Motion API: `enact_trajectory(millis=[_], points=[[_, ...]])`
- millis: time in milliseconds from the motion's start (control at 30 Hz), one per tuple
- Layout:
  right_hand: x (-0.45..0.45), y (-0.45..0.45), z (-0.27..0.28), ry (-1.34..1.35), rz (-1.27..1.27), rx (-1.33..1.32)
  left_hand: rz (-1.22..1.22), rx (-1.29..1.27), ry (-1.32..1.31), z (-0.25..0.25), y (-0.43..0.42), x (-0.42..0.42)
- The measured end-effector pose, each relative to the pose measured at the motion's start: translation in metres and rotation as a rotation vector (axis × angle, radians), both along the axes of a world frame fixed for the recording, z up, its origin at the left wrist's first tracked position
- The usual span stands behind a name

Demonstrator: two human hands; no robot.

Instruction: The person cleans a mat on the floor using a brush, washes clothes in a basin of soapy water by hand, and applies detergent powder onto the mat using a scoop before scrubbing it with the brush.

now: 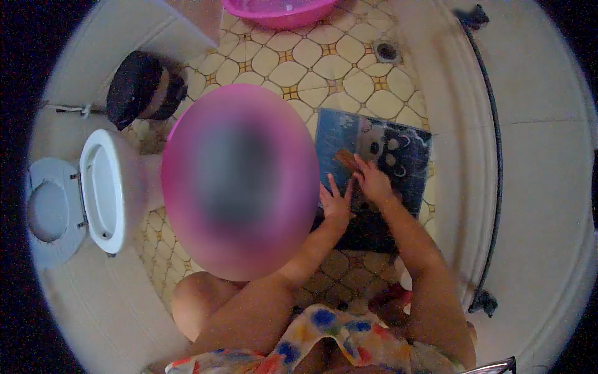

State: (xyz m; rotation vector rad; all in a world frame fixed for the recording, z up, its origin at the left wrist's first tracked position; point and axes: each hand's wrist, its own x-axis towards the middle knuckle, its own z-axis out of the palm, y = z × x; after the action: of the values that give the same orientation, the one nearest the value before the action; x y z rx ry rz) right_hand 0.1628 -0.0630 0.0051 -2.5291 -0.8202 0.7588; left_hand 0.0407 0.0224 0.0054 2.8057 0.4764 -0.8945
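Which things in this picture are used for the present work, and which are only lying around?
In use, it seems:
brown brush in the right hand
printed mat on the floor

Probably just around:
dark container
pink basin at the top edge

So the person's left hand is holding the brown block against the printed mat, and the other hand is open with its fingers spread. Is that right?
Not quite. The head view shows the right hand holding the brown block against the printed mat; the left hand is the open one with its fingers spread.
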Motion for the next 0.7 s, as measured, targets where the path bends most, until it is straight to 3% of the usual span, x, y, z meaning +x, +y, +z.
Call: enact_trajectory(millis=[100,167,267,433,500,700], points=[[0.042,0.039,0.009,0.033,-0.007,-0.127,0.016,0.017,-0.075,-0.010,-0.002,-0.003],[0.068,0.058,-0.041,-0.410,-0.023,0.055,0.051,-0.039,-0.014,0.000,0.002,-0.001],[0.089,0.093,-0.006,-0.131,-0.165,-0.119,0.064,-0.043,-0.002,-0.005,-0.002,-0.003],[0.010,0.018,-0.023,-0.097,-0.120,0.172,0.038,0.035,0.043,-0.003,-0.008,0.002],[-0.014,-0.011,-0.007,0.023,-0.125,0.039,0.041,0.043,0.035,-0.010,-0.007,-0.001],[0.031,0.003,0.008,-0.053,-0.036,-0.140,0.024,0.049,0.042,-0.002,-0.005,0.000]])
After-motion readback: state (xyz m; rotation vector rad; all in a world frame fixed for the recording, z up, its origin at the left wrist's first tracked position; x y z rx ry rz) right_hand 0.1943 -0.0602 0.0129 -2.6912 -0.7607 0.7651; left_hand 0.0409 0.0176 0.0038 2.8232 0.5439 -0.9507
